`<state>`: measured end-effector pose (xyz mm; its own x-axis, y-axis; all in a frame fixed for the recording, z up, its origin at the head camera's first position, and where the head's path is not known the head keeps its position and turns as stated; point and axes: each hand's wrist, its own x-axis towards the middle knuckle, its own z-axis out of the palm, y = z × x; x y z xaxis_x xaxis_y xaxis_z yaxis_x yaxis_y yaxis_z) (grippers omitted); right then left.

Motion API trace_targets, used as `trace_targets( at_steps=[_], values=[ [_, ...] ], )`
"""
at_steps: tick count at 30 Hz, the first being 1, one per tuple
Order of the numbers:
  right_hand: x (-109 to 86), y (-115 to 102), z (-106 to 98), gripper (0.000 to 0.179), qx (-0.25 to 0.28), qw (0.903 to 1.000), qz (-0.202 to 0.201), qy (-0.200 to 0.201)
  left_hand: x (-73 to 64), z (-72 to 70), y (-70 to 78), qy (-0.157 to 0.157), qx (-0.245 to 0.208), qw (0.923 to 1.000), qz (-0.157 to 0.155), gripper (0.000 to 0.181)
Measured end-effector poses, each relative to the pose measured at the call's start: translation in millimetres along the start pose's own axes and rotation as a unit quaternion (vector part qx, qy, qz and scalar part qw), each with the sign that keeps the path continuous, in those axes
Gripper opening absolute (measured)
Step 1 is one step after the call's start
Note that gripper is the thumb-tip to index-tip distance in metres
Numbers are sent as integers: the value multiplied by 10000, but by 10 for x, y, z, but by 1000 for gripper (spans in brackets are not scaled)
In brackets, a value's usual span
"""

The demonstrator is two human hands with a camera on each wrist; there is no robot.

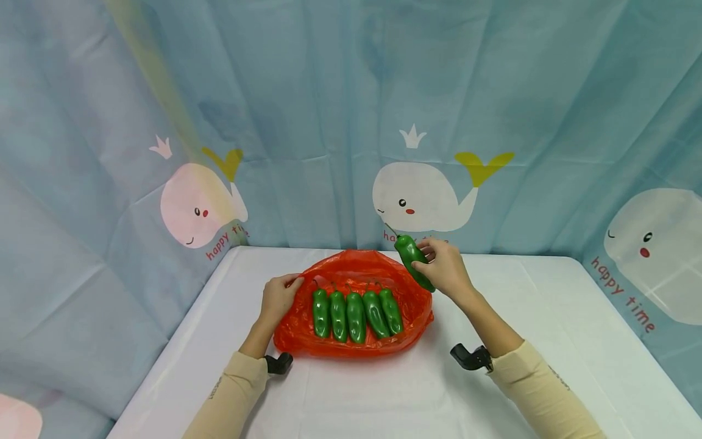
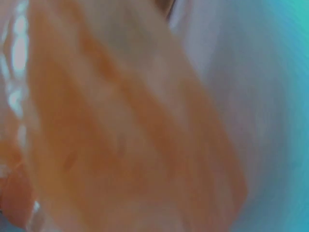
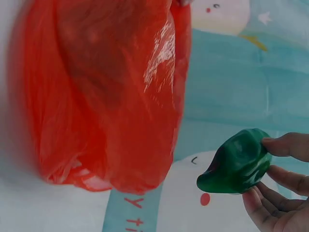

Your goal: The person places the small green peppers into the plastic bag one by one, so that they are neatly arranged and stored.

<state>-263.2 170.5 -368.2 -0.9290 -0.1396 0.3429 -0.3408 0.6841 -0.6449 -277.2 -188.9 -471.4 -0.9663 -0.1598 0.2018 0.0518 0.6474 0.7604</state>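
Observation:
A red plastic bag (image 1: pixel 307 344) lies spread wide on the table, with several green peppers (image 1: pixel 356 318) side by side in it, stems pointing away from me. My left hand (image 1: pixel 278 300) pinches the bag's left rim between thumb and fingers. Above the bag's right edge, my right hand (image 1: pixel 445 268) holds another green pepper (image 1: pixel 411 256), its stem pointing up and left. In the right wrist view that pepper (image 3: pixel 236 164) sits between the thumb and fingertips, apart from the bag (image 3: pixel 116 96). Blurred bag plastic (image 2: pixel 120 145) fills most of the left wrist view.
The white table (image 1: pixel 526 292) extends to both sides of the bag and in front of it. A blue curtain (image 1: pixel 340 122) printed with whales hangs along its back and sides. Black wrist mounts (image 1: pixel 470 356) sit at both cuffs.

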Motion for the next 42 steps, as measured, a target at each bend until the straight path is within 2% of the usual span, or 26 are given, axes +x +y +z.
trace_targets(
  at_steps=[6, 21, 29, 38, 42],
  values=[
    [-18, -16, 69, 36, 102, 9996, 258, -108, -2, 5, -7, -38, 15, 10000, -21, 31],
    [-138, 27, 405, 34, 58, 9976, 444, -524, -7, 18, -16, -69, -26, 10000, -64, 31],
    [-181, 37, 526, 33, -338, 9960, 371, -735, -13, 9, -6, -83, -35, 9999, -53, 32],
    [-232, 38, 605, 34, -1249, 9891, 246, -743, -4, 10, -13, -115, -91, 9999, -49, 32],
    [-233, -7, 660, 34, -1262, 9886, 215, -789, -3, 12, -13, -107, -92, 9999, -87, 32]
  ],
)
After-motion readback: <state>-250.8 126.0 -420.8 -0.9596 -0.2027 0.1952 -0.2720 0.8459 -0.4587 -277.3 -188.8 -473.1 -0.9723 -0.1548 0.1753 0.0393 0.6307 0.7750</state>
